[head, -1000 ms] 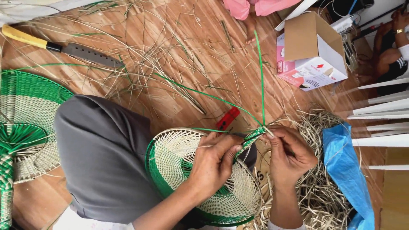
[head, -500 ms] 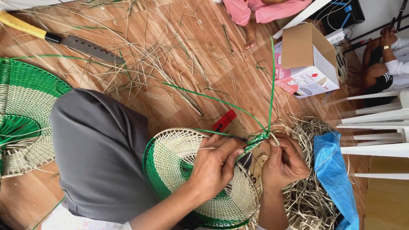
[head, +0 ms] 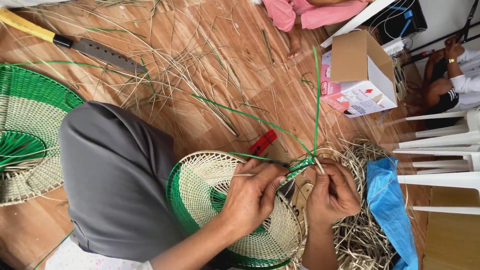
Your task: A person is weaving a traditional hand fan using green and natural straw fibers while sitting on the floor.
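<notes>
A round woven fan (head: 200, 195), cream with a green rim, rests against my grey-trousered knee (head: 115, 175). My left hand (head: 252, 192) lies over its face and pinches the green-wrapped handle stub (head: 299, 166). My right hand (head: 332, 192) grips the far end of that stub and the strands there. Two long green strips (head: 316, 100) rise from the stub, one straight up, one slanting left across the floor.
A knife with a yellow handle (head: 75, 45) lies at the top left among loose straw. Another green and cream woven fan (head: 30, 130) lies at left. A cardboard box (head: 360, 70), a blue bag (head: 390, 200), a straw pile (head: 365, 235), white slats and other people sit at right.
The view has shifted slightly. My hands stay on the handle stub, and the upright green strip now stands a little straighter.
</notes>
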